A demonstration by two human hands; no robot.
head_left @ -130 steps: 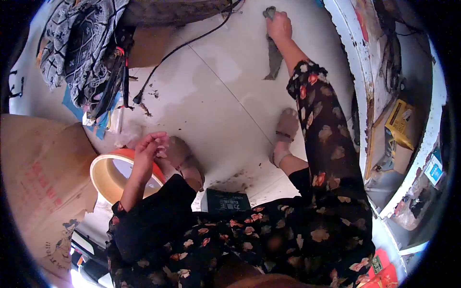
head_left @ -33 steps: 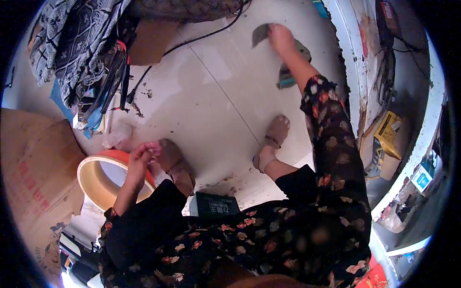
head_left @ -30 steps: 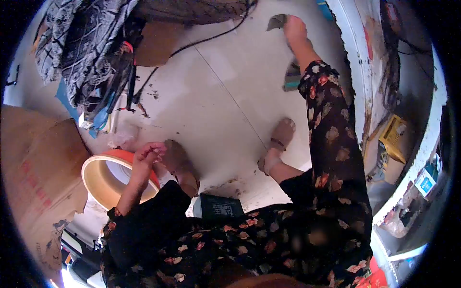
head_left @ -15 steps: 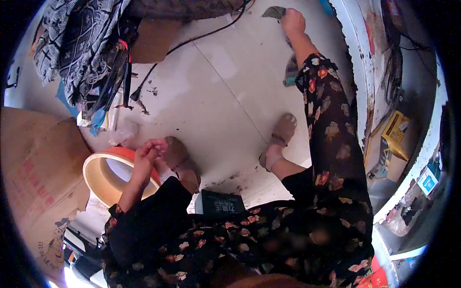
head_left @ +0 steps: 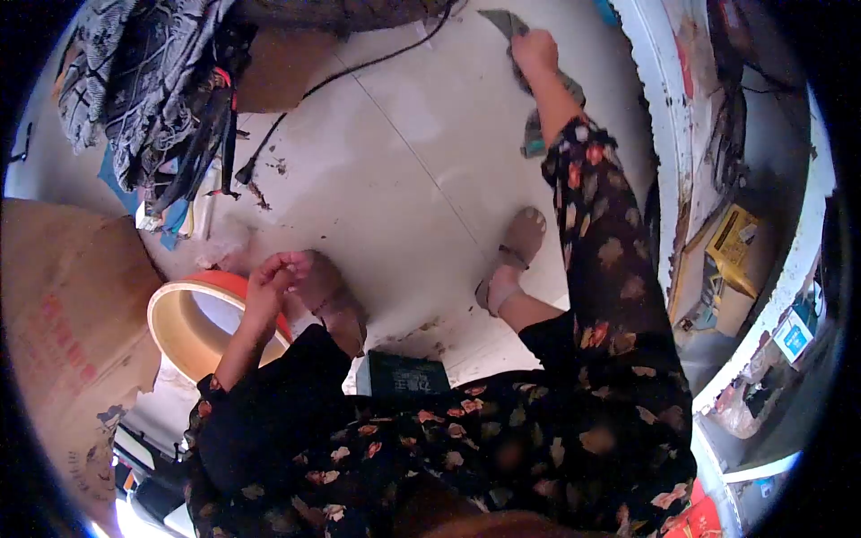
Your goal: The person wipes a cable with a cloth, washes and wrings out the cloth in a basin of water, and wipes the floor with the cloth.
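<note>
My right hand (head_left: 535, 54) is closed around a bunched grey-green cloth (head_left: 503, 23) at the top right, low over the pale floor. One corner of the cloth sticks out beyond the fist, and another part (head_left: 534, 136) trails on the floor beside my wrist. At the left, my left hand (head_left: 274, 273) hangs in front of an orange tub (head_left: 170, 345) with a cream rim, its fingers loosely bent and a little apart. Nothing shows in it. Just beyond those fingers is my brown sandal (head_left: 325, 285); the other sandal (head_left: 523, 238) stands further right.
A cardboard box (head_left: 72, 314) stands at the far left. Patterned fabric (head_left: 143, 81) hangs above it, with a black cable (head_left: 377, 61) running across the floor (head_left: 386, 170). A dark green box (head_left: 404, 375) sits between my feet. White-edged shelving (head_left: 659, 134) holds a yellow package (head_left: 740, 242).
My right hand has shifted slightly left and toward me, and the cloth corner now points out further to the left. My left hand's fingers have loosened a little. The whole view has tilted slightly.
</note>
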